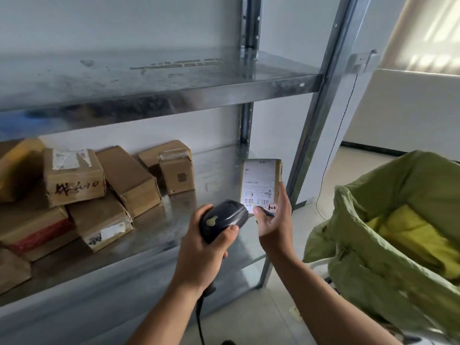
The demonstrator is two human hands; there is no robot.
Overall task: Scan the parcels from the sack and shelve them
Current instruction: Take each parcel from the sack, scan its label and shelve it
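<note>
My right hand (pixel 273 220) holds a small cardboard parcel (pixel 261 180) upright, its white label with a barcode facing me. Just to its left, my left hand (pixel 206 242) grips a black handheld scanner (pixel 221 219), whose nose points at the barcode at the label's lower edge. The scanner's cable hangs down under my left wrist. At the right stands the open green sack (pixel 388 220) with a yellow parcel (pixel 410 235) inside. Both hands hover over the right end of the lower metal shelf (pixel 174 220).
Several brown cardboard boxes (pixel 99 190) are stacked on the left and middle of the lower shelf. The upper metal shelf (pixel 149 78) carries nothing visible. A steel upright (pixel 321 108) stands between the shelf and the sack. Tiled floor lies below.
</note>
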